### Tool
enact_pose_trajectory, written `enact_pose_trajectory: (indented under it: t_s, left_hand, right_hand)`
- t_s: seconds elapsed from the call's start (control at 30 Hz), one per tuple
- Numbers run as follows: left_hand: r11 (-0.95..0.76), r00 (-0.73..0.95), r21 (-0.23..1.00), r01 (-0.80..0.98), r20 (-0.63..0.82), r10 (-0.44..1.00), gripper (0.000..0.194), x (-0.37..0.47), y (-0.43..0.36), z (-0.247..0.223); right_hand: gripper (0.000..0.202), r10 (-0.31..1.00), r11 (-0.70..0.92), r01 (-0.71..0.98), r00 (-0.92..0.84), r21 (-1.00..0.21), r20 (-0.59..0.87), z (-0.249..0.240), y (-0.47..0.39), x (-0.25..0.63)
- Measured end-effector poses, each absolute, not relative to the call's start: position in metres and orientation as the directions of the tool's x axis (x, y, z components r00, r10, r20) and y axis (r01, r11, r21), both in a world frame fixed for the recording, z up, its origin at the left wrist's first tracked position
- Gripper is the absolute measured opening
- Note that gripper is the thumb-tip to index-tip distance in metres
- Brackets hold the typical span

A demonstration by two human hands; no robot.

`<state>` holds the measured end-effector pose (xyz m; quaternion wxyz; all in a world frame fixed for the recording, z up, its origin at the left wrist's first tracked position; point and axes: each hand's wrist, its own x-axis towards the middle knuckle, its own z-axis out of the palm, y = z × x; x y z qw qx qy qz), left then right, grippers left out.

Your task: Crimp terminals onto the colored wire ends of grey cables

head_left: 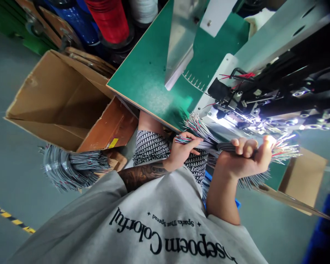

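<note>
Several grey cables with stripped, coloured wire ends [195, 124] fan out beside the machine, above my lap. My left hand [179, 149] is closed around a smaller group of cables, whose red, green and white ends [181, 139] stick out past the fingers. Further right, my right hand [244, 157] grips the thick grey cable bundle [226, 146], fingers curled over it. Beyond that fist, more bare wire ends [286, 149] spread out under the machine's light. Grey cable lengths [254, 179] hang below the right hand.
A lit terminal-crimping machine [253, 117] stands close to my right hand. The green worktable [151, 73] carries a metal bracket [178, 55]. An open cardboard box [57, 95] and tied grey cables [68, 167] are at left. Another cardboard box [305, 176] sits at right.
</note>
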<state>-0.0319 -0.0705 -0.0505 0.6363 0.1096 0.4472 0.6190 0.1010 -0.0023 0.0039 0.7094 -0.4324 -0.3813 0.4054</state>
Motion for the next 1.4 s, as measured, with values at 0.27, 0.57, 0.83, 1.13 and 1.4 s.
enact_pose_trajectory:
  t_s: [0.27, 0.57, 0.83, 1.13, 1.4]
  left_hand:
    - [0.17, -0.139, 0.724, -0.668, -0.347, 0.928, 0.036, -0.035, -0.075, -0.056]
    - [0.067, -0.17, 0.935, -0.349, -0.134, 0.976, 0.035, -0.051, -0.086, -0.068]
    - [-0.01, -0.261, 0.997, -0.081, -0.012, 0.965, 0.029, -0.06, -0.101, -0.055]
    - [-0.003, -0.368, 1.0, -0.022, -0.005, 0.93, 0.022, -0.076, -0.093, -0.029]
    - [-0.288, -0.129, 0.914, 0.285, 0.334, 0.934, 0.038, -0.078, -0.073, -0.017]
  right_hand:
    - [0.021, 0.872, 0.352, 0.077, 0.337, -0.933, 0.356, -0.004, -0.003, 0.086]
    - [0.034, 0.896, 0.437, 0.717, -0.402, -0.543, 0.19, -0.007, 0.017, 0.072]
    - [0.053, 0.796, 0.488, 0.643, -0.606, -0.589, -0.002, 0.012, 0.019, 0.081]
    - [0.038, 0.779, 0.525, 0.482, -0.603, -0.701, 0.169, -0.001, -0.018, 0.159]
    - [0.052, 0.82, 0.512, 0.636, -0.563, -0.577, 0.106, -0.021, -0.018, 0.142]
